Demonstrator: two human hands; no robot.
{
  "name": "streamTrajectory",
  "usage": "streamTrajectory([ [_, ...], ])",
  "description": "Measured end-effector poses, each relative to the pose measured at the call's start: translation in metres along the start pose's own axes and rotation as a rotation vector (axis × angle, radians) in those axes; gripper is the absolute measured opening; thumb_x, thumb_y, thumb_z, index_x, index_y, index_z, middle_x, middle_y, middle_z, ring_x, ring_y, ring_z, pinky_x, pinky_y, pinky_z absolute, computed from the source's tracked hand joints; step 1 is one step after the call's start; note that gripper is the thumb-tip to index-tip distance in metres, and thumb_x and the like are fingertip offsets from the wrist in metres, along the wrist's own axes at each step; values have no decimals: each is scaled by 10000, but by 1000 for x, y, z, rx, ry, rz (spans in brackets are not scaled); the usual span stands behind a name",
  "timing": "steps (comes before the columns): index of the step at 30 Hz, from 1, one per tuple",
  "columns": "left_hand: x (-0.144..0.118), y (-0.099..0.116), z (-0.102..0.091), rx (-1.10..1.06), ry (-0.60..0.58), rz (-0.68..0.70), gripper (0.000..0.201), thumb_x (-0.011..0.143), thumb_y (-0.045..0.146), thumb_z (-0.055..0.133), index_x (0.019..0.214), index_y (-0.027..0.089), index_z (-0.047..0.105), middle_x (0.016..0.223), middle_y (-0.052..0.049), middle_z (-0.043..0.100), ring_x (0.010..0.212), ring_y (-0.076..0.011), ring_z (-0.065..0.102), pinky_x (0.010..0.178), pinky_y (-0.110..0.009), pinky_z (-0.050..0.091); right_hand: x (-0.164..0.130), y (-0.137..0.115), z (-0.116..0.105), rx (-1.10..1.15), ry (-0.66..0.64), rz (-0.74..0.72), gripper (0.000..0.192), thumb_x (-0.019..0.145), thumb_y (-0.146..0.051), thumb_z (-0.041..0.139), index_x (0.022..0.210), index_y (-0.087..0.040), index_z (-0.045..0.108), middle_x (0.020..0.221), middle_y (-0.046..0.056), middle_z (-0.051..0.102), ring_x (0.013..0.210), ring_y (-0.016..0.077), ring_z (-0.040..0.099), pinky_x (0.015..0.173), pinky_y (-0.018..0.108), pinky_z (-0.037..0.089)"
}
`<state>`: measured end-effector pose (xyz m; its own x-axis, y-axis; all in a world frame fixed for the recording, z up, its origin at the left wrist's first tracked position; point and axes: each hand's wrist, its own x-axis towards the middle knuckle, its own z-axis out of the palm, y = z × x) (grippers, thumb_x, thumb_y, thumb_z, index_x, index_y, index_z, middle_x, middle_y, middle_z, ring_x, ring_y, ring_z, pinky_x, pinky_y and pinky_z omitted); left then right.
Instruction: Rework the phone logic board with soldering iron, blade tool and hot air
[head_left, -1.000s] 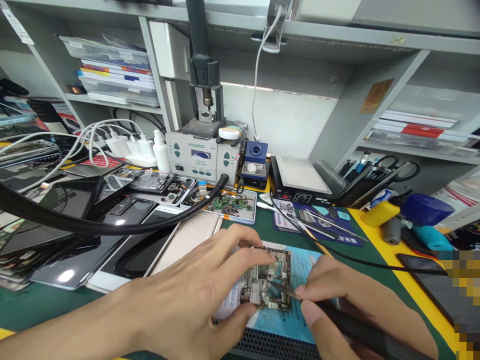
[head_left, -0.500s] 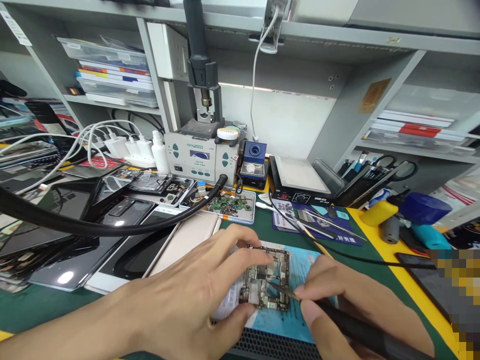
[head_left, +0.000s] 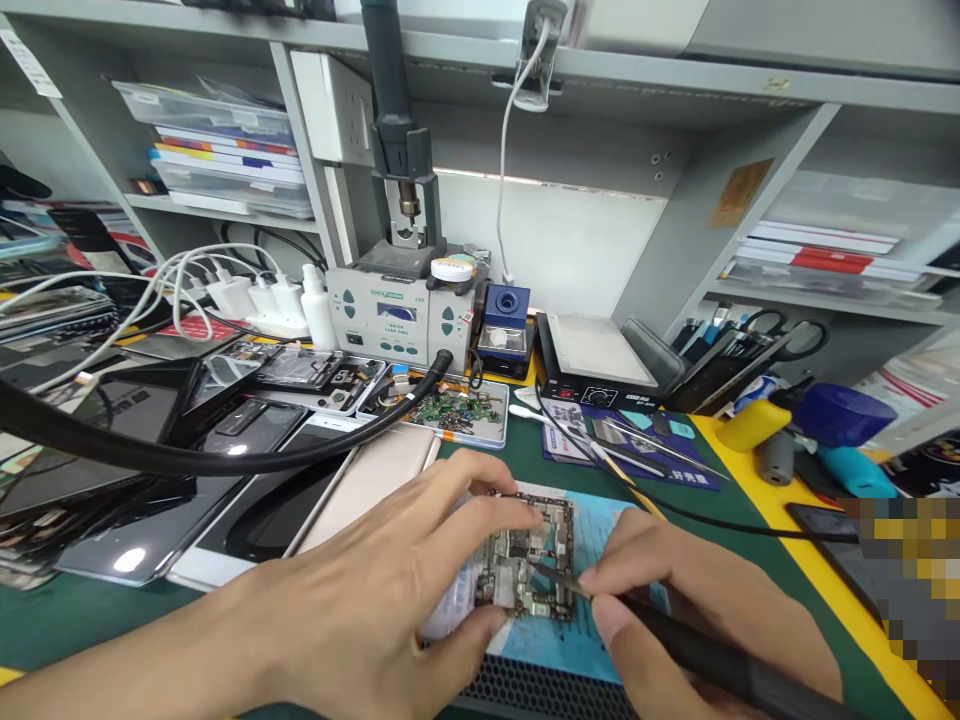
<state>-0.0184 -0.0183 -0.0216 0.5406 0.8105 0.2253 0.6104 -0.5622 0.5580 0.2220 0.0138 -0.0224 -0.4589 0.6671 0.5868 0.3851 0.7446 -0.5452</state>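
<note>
Head view, our left hand (head_left: 360, 610): fingers pinch the circuit board (head_left: 529, 555) edges.
Our right hand (head_left: 690, 610): grip pressed around soldering iron (head_left: 675, 645), tip touching board.

Front centre: a circuit board (head_left: 529, 560) lay on a mat (head_left: 600, 560) on the surface (head_left: 90, 610), between the left hand (head_left: 375, 610) and right hand (head_left: 697, 610).
Left: phones (head_left: 225, 470) lay beside the board.
Behind: a parts tray (head_left: 450, 412) lay before the soldering station (head_left: 401, 315).
Right of station: a heating plate (head_left: 596, 355).
Above: shelves (head_left: 217, 150).
</note>
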Motion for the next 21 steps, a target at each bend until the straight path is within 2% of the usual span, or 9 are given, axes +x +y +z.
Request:
streamTrajectory([
  [7,1,0,-2,9,-5,13,639,858,148,614,1411,307,334,1407,-69,381,1280,-229,511,1125,-408,507,-4,-1,2,17,66,-1,199,836,-92,586,847,-291,592,669,-72,660,520,132,637,479,243,459],
  [14,0,1,-1,13,16,8,658,840,141,639,1398,313,337,1397,-56,393,1285,-219,509,1129,-385,504,-2,-1,3,37,24,13,170,855,-115,601,837,-285,605,650,-69,634,505,125,611,476,239,466],
  [21,1,-2,0,6,5,19,648,852,143,624,1413,301,340,1398,-76,393,1271,-236,522,1118,-419,517,-1,2,5,43,27,-2,180,834,-102,595,819,-281,603,637,-76,635,461,112,564,429,234,405],
])
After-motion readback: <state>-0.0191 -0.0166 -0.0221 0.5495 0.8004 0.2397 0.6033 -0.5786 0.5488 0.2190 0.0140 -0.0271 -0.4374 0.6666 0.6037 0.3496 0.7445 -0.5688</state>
